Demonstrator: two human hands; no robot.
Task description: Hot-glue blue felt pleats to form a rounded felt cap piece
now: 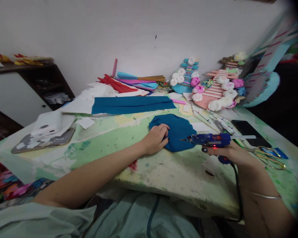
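A hot glue gun (208,140), dark blue with a red light lit and a clear glue stick out of its back, is gripped in my right hand (233,152). Its nozzle points left, over a roughly round, flat dark-blue piece (177,127) that looks covered in crepe paper. My left hand (154,138) holds the left edge of this piece against the table, its fingers curled on top. Any glue on the piece is too small to make out. Behind it lies a long folded strip of the same blue crepe paper (131,105).
Gold-handled scissors (269,157) and a black phone (249,132) lie at the right, near several patterned sticks (223,119). Flower-trimmed guitar-shaped crafts (185,81) stand at the back. A white device (48,124) sits at the left. The gun's cord (238,191) hangs over the front edge.
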